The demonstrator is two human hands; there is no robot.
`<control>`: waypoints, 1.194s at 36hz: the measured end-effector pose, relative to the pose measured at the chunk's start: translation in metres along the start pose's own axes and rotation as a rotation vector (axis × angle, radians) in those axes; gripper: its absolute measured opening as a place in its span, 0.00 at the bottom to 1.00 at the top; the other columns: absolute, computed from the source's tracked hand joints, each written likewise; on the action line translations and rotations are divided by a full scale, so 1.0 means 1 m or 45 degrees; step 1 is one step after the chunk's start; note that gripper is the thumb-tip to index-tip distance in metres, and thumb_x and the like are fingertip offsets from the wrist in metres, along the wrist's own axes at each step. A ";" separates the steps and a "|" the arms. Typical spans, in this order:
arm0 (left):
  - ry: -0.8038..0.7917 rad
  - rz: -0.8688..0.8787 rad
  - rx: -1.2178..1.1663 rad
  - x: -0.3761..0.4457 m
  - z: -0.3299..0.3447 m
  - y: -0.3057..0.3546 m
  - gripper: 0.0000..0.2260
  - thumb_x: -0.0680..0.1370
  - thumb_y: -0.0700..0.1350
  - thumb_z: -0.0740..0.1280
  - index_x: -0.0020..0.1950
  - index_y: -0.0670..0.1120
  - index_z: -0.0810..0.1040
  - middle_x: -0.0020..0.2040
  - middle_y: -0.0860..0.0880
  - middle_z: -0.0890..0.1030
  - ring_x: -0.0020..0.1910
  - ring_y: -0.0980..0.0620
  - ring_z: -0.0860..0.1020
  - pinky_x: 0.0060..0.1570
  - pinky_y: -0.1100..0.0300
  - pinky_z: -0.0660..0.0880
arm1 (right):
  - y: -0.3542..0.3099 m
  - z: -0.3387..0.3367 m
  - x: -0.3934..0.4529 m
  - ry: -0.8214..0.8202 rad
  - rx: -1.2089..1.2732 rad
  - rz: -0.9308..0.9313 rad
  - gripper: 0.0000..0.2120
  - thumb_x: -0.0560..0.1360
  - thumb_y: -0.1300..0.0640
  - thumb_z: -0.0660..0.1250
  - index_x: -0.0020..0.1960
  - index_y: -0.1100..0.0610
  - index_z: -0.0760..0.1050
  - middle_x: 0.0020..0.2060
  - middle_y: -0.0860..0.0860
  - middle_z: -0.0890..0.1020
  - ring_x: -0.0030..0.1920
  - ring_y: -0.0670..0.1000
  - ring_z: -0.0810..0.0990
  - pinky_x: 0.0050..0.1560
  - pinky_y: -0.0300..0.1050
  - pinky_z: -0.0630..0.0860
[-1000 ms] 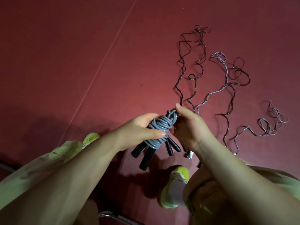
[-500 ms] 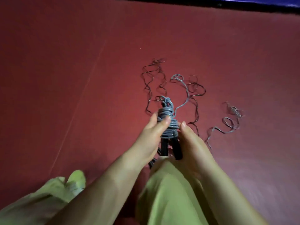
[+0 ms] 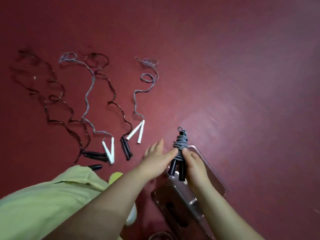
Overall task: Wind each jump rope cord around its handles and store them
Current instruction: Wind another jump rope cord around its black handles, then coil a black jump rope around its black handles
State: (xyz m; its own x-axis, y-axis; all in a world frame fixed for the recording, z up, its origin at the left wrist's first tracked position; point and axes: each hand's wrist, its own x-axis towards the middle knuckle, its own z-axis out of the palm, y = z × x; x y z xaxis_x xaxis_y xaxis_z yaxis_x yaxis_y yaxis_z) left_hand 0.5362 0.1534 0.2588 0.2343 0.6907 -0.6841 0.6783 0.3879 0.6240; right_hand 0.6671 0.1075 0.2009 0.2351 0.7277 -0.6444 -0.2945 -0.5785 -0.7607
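Two hands meet on one wound jump rope (image 3: 180, 153) in the head view. Its grey cord is coiled tightly round a pair of black handles that point down toward the person. The right hand (image 3: 194, 165) curls its fingers round the handles from the right side, with the thumb tip pressed against the lowest coils. The left hand (image 3: 159, 160) comes in from the left: its thumb (image 3: 171, 152) lies straight against the coils, while the other fingers (image 3: 155, 145) stretch out flat and away from the bundle, holding nothing. The coiled top of the bundle stands beyond both sets of fingertips; the handle ends sit below them, between the two palms.

Under the right hand and the handle ends lies a clear plastic box (image 3: 204, 161) on the red floor (image 3: 225, 84).

Left of the left fingers, loose ropes lie spread on the floor: a white-handled grey rope (image 3: 138, 131) nearest, then a black-handled rope (image 3: 126, 148), another white-handled rope (image 3: 110, 149), and further black handles (image 3: 95, 155) farther left. Their cords trail away from the hands.
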 end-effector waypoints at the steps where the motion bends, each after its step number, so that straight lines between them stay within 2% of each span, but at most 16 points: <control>1: -0.040 -0.035 0.075 0.010 0.016 -0.003 0.33 0.79 0.61 0.56 0.79 0.50 0.48 0.79 0.49 0.49 0.78 0.48 0.46 0.74 0.55 0.45 | 0.017 -0.022 0.009 0.077 -0.019 0.050 0.30 0.70 0.44 0.70 0.55 0.70 0.74 0.45 0.66 0.82 0.43 0.61 0.79 0.45 0.56 0.74; 5: -0.124 -0.140 0.267 0.031 0.041 -0.026 0.35 0.78 0.64 0.55 0.79 0.50 0.48 0.79 0.47 0.51 0.77 0.45 0.48 0.75 0.51 0.48 | 0.072 -0.073 0.036 0.288 -0.142 0.297 0.16 0.77 0.51 0.68 0.50 0.65 0.76 0.38 0.56 0.80 0.37 0.51 0.76 0.39 0.44 0.70; 8: -0.159 -0.186 0.291 0.035 0.042 -0.035 0.34 0.78 0.64 0.54 0.79 0.51 0.47 0.79 0.47 0.51 0.78 0.45 0.47 0.75 0.48 0.48 | 0.109 -0.094 0.055 0.321 -0.193 0.498 0.16 0.77 0.49 0.67 0.47 0.63 0.77 0.34 0.56 0.74 0.32 0.51 0.69 0.35 0.43 0.64; 12: -0.207 -0.210 0.168 0.031 0.041 -0.045 0.33 0.78 0.64 0.54 0.79 0.53 0.47 0.79 0.50 0.51 0.78 0.47 0.46 0.74 0.50 0.47 | 0.123 -0.093 0.077 0.434 -0.190 0.600 0.16 0.77 0.49 0.67 0.43 0.63 0.77 0.34 0.57 0.78 0.32 0.53 0.74 0.34 0.43 0.70; 16: -0.235 -0.206 0.165 0.029 0.044 -0.059 0.33 0.78 0.64 0.54 0.79 0.53 0.48 0.79 0.51 0.52 0.78 0.49 0.47 0.74 0.53 0.47 | 0.130 -0.086 0.103 0.477 -0.051 0.623 0.13 0.76 0.52 0.69 0.44 0.63 0.77 0.38 0.58 0.81 0.41 0.58 0.79 0.50 0.54 0.78; 19: -0.253 -0.253 0.168 0.029 0.042 -0.068 0.33 0.78 0.64 0.55 0.79 0.54 0.49 0.79 0.50 0.55 0.78 0.48 0.49 0.74 0.52 0.49 | 0.138 -0.084 0.110 0.484 0.023 0.695 0.11 0.77 0.53 0.68 0.44 0.62 0.77 0.38 0.56 0.80 0.40 0.57 0.79 0.47 0.52 0.78; 22: -0.248 -0.272 0.109 0.030 0.037 -0.074 0.33 0.77 0.66 0.55 0.78 0.56 0.50 0.78 0.49 0.58 0.77 0.48 0.50 0.75 0.48 0.51 | 0.146 -0.085 0.107 0.451 0.040 0.720 0.16 0.77 0.48 0.67 0.56 0.60 0.78 0.49 0.55 0.81 0.47 0.56 0.79 0.52 0.52 0.76; 23: -0.242 -0.268 0.089 0.031 0.035 -0.074 0.32 0.77 0.66 0.55 0.78 0.56 0.50 0.78 0.49 0.58 0.77 0.48 0.51 0.74 0.48 0.51 | 0.146 -0.084 0.103 0.442 0.044 0.722 0.15 0.77 0.49 0.67 0.57 0.59 0.77 0.48 0.54 0.80 0.47 0.55 0.78 0.52 0.52 0.75; 26: -0.206 -0.225 0.029 0.033 0.031 -0.069 0.31 0.78 0.65 0.55 0.78 0.56 0.51 0.77 0.51 0.59 0.77 0.49 0.51 0.74 0.50 0.50 | 0.139 -0.078 0.092 0.412 0.048 0.635 0.10 0.77 0.52 0.68 0.52 0.59 0.77 0.39 0.55 0.79 0.36 0.54 0.77 0.37 0.46 0.73; 28: -0.178 -0.199 0.010 0.030 0.024 -0.069 0.31 0.78 0.66 0.55 0.78 0.57 0.52 0.77 0.52 0.59 0.77 0.50 0.51 0.74 0.52 0.50 | 0.132 -0.070 0.085 0.408 -0.036 0.497 0.13 0.75 0.51 0.70 0.53 0.60 0.77 0.41 0.55 0.80 0.36 0.53 0.76 0.33 0.41 0.73; 32: -0.065 -0.184 -0.024 0.015 -0.014 -0.080 0.43 0.65 0.74 0.54 0.77 0.59 0.55 0.77 0.51 0.59 0.77 0.52 0.53 0.75 0.48 0.51 | 0.105 -0.028 0.069 0.181 -0.115 0.270 0.04 0.76 0.56 0.69 0.48 0.57 0.78 0.42 0.53 0.79 0.41 0.51 0.76 0.40 0.44 0.72; 35: 0.097 -0.166 -0.003 0.003 -0.056 -0.093 0.36 0.72 0.68 0.57 0.77 0.56 0.57 0.77 0.48 0.60 0.76 0.51 0.56 0.75 0.52 0.53 | 0.084 0.019 0.062 -0.003 -0.168 0.141 0.10 0.75 0.55 0.70 0.54 0.59 0.78 0.42 0.52 0.81 0.41 0.49 0.78 0.43 0.41 0.74; 37: 0.198 -0.165 -0.025 -0.008 -0.091 -0.104 0.36 0.70 0.67 0.57 0.77 0.55 0.58 0.77 0.48 0.61 0.76 0.52 0.57 0.74 0.55 0.53 | 0.069 0.057 0.057 -0.146 -0.229 0.073 0.10 0.76 0.57 0.69 0.56 0.58 0.77 0.42 0.48 0.80 0.41 0.44 0.77 0.41 0.36 0.73; 39: 0.292 -0.145 -0.035 -0.021 -0.128 -0.118 0.36 0.70 0.66 0.56 0.77 0.55 0.59 0.76 0.50 0.61 0.76 0.52 0.57 0.72 0.59 0.52 | 0.054 0.101 0.049 -0.295 -0.272 0.018 0.11 0.76 0.57 0.68 0.58 0.57 0.76 0.45 0.45 0.80 0.43 0.41 0.78 0.45 0.37 0.74; 41: 0.344 -0.146 -0.012 -0.031 -0.159 -0.133 0.32 0.76 0.64 0.58 0.77 0.54 0.59 0.76 0.49 0.61 0.76 0.51 0.57 0.71 0.60 0.53 | 0.043 0.142 0.042 -0.425 -0.309 -0.036 0.12 0.76 0.58 0.69 0.59 0.57 0.76 0.46 0.45 0.81 0.44 0.41 0.79 0.47 0.36 0.75; 43: 0.383 -0.164 -0.017 -0.037 -0.188 -0.152 0.33 0.74 0.66 0.56 0.76 0.54 0.59 0.76 0.48 0.63 0.75 0.50 0.59 0.70 0.60 0.54 | 0.037 0.180 0.038 -0.536 -0.352 -0.057 0.11 0.76 0.60 0.69 0.58 0.57 0.77 0.44 0.46 0.81 0.42 0.40 0.78 0.45 0.33 0.74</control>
State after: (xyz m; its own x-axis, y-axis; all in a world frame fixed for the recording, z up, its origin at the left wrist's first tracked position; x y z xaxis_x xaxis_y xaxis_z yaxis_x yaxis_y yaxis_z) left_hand 0.2934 0.1834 0.2607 -0.0701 0.7841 -0.6167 0.6791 0.4903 0.5463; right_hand 0.4984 0.1795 0.1622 -0.1688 0.8064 -0.5667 -0.0232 -0.5780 -0.8157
